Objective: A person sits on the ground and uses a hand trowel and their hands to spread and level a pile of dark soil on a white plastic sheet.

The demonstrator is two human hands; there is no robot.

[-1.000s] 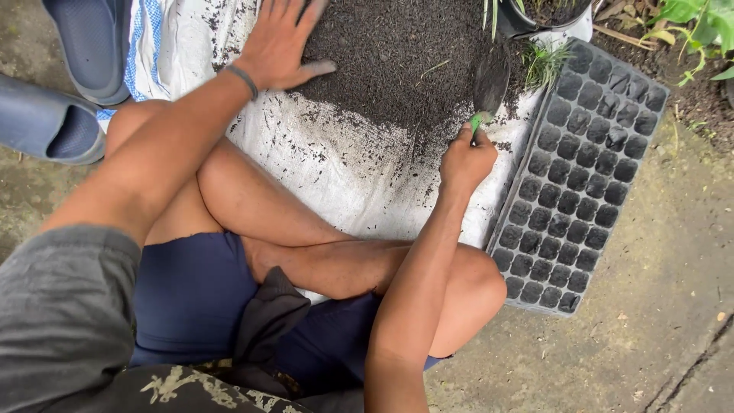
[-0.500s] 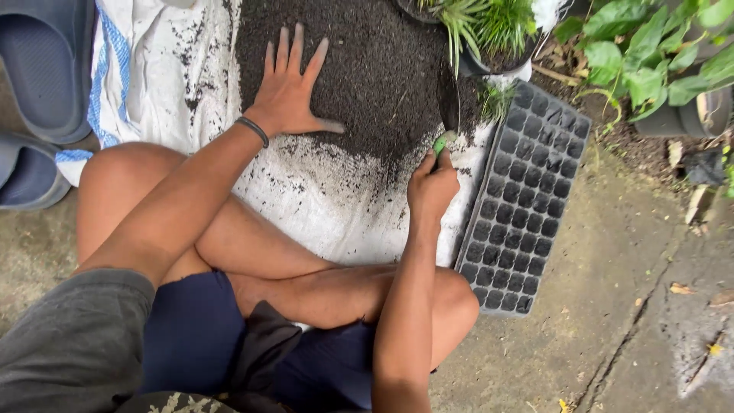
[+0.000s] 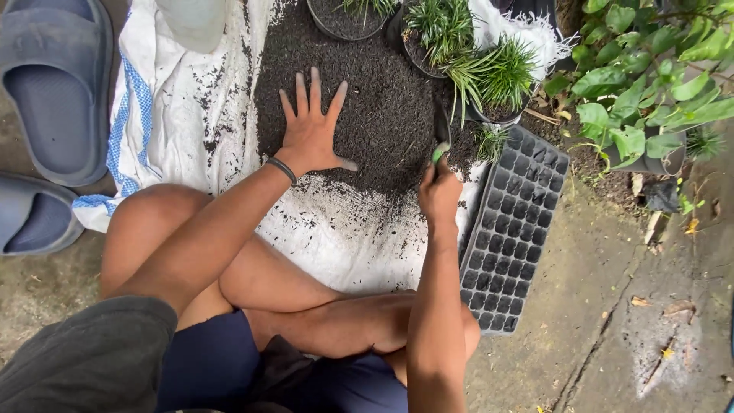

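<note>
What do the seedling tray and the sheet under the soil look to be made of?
The seedling tray looks like thin moulded black plastic, matt and dusty, judging by its uniform pressed cells. The sheet under the soil appears to be woven white plastic sacking with blue stripes; its crinkled, cloth-like surface suggests this, though the weave is hard to see.

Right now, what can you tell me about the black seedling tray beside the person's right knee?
The seedling tray is a long rectangle of thin black plastic, moulded into a grid of small round cells. The cells look dark; whether they hold soil cannot be told. It lies flat, angled, partly on the white sack and partly on the concrete ground. Its far end sits by the potted grass plants; the right hand, gripping a green-handled trowel, is just left of it, not touching.
</note>
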